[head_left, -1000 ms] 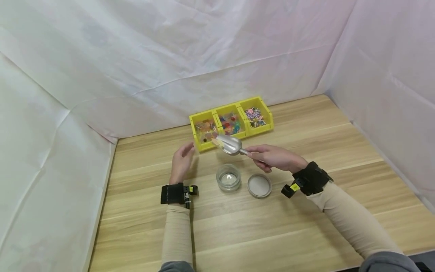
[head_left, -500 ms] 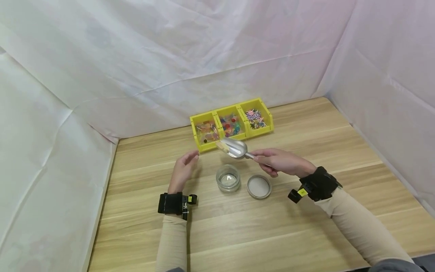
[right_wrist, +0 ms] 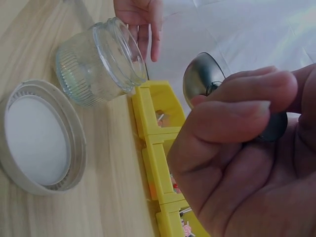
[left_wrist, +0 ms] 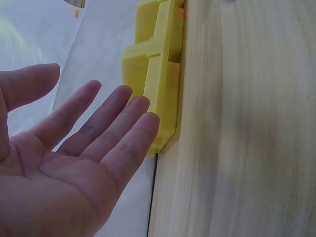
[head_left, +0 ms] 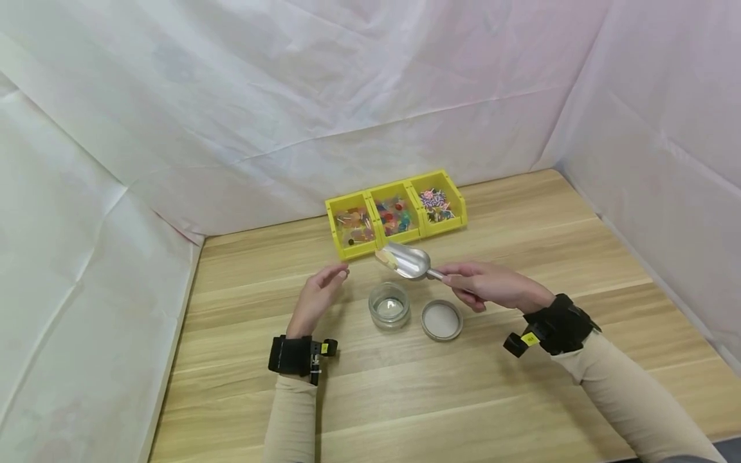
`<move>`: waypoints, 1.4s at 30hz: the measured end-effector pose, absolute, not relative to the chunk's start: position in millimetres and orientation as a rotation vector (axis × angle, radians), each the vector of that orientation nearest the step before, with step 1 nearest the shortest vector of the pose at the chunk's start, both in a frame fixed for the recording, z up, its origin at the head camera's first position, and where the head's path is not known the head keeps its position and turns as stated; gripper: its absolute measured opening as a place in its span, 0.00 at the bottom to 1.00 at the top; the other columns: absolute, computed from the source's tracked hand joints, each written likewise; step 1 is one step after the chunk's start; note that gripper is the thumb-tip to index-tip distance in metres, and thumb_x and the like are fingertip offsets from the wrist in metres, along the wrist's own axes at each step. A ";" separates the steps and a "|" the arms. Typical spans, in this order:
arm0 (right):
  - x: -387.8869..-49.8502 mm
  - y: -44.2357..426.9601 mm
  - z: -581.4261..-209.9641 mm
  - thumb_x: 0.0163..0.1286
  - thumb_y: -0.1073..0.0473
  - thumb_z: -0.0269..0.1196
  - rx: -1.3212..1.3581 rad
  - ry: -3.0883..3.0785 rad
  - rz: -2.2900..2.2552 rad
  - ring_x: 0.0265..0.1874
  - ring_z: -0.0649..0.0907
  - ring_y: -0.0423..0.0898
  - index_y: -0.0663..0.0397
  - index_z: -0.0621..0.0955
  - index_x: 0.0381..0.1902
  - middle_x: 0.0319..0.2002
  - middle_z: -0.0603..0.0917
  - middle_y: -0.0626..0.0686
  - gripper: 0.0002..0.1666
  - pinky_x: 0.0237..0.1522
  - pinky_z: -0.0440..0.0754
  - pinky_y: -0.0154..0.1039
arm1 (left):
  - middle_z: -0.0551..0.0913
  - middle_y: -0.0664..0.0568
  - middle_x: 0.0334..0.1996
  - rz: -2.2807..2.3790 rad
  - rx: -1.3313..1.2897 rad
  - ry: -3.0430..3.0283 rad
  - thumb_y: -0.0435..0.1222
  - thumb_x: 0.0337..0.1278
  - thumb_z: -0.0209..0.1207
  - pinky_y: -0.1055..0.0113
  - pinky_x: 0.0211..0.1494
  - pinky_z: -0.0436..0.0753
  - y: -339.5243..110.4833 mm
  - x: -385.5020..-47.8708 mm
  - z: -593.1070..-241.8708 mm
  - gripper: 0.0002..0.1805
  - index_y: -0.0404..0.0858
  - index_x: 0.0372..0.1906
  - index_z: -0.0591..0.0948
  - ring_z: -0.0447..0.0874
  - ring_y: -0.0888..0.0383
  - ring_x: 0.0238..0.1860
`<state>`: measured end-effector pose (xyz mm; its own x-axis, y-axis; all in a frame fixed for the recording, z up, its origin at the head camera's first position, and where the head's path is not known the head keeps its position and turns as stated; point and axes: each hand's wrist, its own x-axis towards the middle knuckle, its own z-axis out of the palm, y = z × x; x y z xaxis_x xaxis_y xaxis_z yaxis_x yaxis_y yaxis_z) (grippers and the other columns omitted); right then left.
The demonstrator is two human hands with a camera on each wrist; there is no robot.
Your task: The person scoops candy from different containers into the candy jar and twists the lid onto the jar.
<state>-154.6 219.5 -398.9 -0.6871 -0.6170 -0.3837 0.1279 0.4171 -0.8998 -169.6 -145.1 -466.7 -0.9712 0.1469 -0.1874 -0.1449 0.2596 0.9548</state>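
Observation:
My right hand grips the handle of a metal scoop, held above the table between the bins and the jar; something pale yellow lies at its tip. In the right wrist view the fingers of that hand curl round the handle, with the scoop's bowl beyond. An open glass jar stands upright below the scoop. My left hand hovers left of the jar, holding nothing; in the left wrist view its fingers are spread and relaxed.
Three joined yellow bins of wrapped candies and lollipops stand at the back, near the white cloth wall. A round lid with a white inside lies right of the jar on the wooden table.
The scoop in my right hand has moved right and back toward me, away from the left bin. My left hand has drawn a little nearer to me and right.

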 end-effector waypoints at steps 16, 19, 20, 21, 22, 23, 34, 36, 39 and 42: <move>-142.6 228.3 -397.5 0.80 0.49 0.49 -0.439 1.922 -1.298 0.16 0.68 0.41 0.51 0.63 0.75 0.20 0.67 0.48 0.30 0.21 0.67 0.32 | 0.77 0.52 0.65 1.689 0.044 2.273 0.49 0.69 0.57 0.51 0.72 0.69 -132.1 -155.9 -466.4 0.25 0.43 0.66 0.76 0.72 0.53 0.67; -141.0 228.8 -397.3 0.80 0.48 0.49 -0.424 1.930 -1.272 0.17 0.68 0.41 0.49 0.64 0.75 0.20 0.68 0.47 0.30 0.21 0.67 0.31 | 0.76 0.51 0.66 1.672 0.057 2.265 0.49 0.70 0.56 0.50 0.73 0.68 -129.8 -153.4 -467.2 0.26 0.42 0.67 0.75 0.71 0.51 0.68; -140.5 229.0 -397.5 0.80 0.48 0.49 -0.421 1.932 -1.264 0.17 0.68 0.41 0.49 0.65 0.74 0.20 0.68 0.47 0.30 0.21 0.67 0.31 | 0.75 0.50 0.66 1.670 0.062 2.262 0.49 0.70 0.56 0.49 0.73 0.68 -129.2 -152.7 -467.7 0.26 0.42 0.67 0.75 0.70 0.51 0.69; -140.1 229.4 -397.9 0.80 0.48 0.50 -0.418 1.934 -1.257 0.17 0.68 0.42 0.49 0.65 0.74 0.20 0.68 0.47 0.30 0.21 0.67 0.31 | 0.75 0.50 0.66 1.668 0.067 2.261 0.48 0.70 0.56 0.49 0.73 0.67 -128.8 -152.1 -468.4 0.26 0.41 0.67 0.74 0.70 0.50 0.69; -139.7 229.8 -398.5 0.80 0.48 0.50 -0.413 1.936 -1.253 0.17 0.68 0.42 0.49 0.65 0.74 0.20 0.67 0.47 0.29 0.21 0.67 0.31 | 0.75 0.49 0.67 1.670 0.073 2.255 0.47 0.70 0.56 0.48 0.73 0.67 -128.4 -151.5 -469.0 0.26 0.41 0.67 0.74 0.70 0.50 0.69; -139.2 230.4 -399.1 0.80 0.48 0.50 -0.415 1.934 -1.252 0.17 0.68 0.42 0.50 0.66 0.74 0.19 0.67 0.46 0.29 0.21 0.67 0.31 | 0.75 0.49 0.67 1.669 0.082 2.253 0.47 0.71 0.56 0.47 0.73 0.66 -128.0 -150.8 -468.9 0.25 0.42 0.67 0.74 0.69 0.50 0.69; -138.2 235.1 -404.1 0.80 0.46 0.49 -0.446 1.936 -1.202 0.16 0.69 0.41 0.48 0.70 0.72 0.18 0.68 0.46 0.28 0.19 0.65 0.30 | 0.75 0.54 0.67 1.634 0.155 2.222 0.52 0.68 0.57 0.47 0.73 0.66 -126.1 -145.0 -469.7 0.28 0.48 0.68 0.73 0.69 0.51 0.69; -138.0 236.0 -404.3 0.80 0.47 0.49 -0.446 1.935 -1.187 0.16 0.69 0.42 0.48 0.70 0.71 0.18 0.68 0.46 0.27 0.19 0.66 0.30 | 0.75 0.54 0.67 1.634 0.156 2.210 0.52 0.67 0.58 0.47 0.73 0.66 -125.6 -144.1 -469.8 0.28 0.48 0.69 0.73 0.70 0.51 0.69; -136.8 237.5 -404.9 0.80 0.48 0.48 -0.454 1.918 -1.188 0.15 0.69 0.42 0.50 0.70 0.71 0.18 0.68 0.47 0.27 0.19 0.66 0.31 | 0.75 0.52 0.66 1.634 0.169 2.196 0.51 0.67 0.59 0.47 0.73 0.67 -124.9 -143.0 -470.3 0.29 0.47 0.69 0.72 0.71 0.51 0.68; -134.6 238.7 -405.4 0.80 0.50 0.49 -0.450 1.904 -1.195 0.15 0.69 0.41 0.52 0.71 0.70 0.18 0.68 0.46 0.26 0.18 0.67 0.30 | 0.75 0.49 0.67 1.637 0.182 2.172 0.48 0.67 0.60 0.46 0.72 0.68 -124.2 -142.4 -471.3 0.30 0.45 0.70 0.71 0.72 0.50 0.68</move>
<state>-134.6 238.7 -405.4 -0.5971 -0.6618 -0.4533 0.1206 0.4846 -0.8664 -142.4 -124.2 -471.3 -0.9063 0.3445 -0.2449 -0.1406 0.3008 0.9433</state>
